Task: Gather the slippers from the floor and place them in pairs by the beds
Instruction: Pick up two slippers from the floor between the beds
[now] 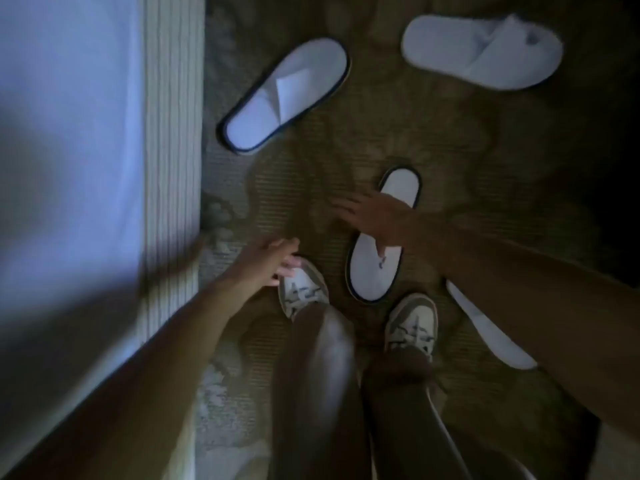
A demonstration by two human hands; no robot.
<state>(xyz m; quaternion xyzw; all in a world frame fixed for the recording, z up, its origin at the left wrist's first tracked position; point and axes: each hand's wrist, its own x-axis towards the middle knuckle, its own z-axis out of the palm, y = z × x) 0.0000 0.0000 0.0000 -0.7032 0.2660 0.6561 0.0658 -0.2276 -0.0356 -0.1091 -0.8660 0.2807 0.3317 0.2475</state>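
Note:
Several white slippers lie on the dim patterned carpet. One dark-edged slipper [372, 268] lies just ahead of my feet, and my right hand [375, 216] hovers over its middle with fingers spread, holding nothing. My left hand [272, 259] reaches forward above my left shoe, fingers apart and empty. A second dark-edged slipper [287, 95] lies further ahead near the bed [69, 150]. A plain white slipper [483, 51] lies at the far right. Another white slipper [485, 327] is partly hidden under my right forearm.
The bed with white sheet and striped valance [173, 150] runs along the left side. My two sneakers [412, 327] and dark trousers fill the lower middle. The far right of the floor is in deep shadow.

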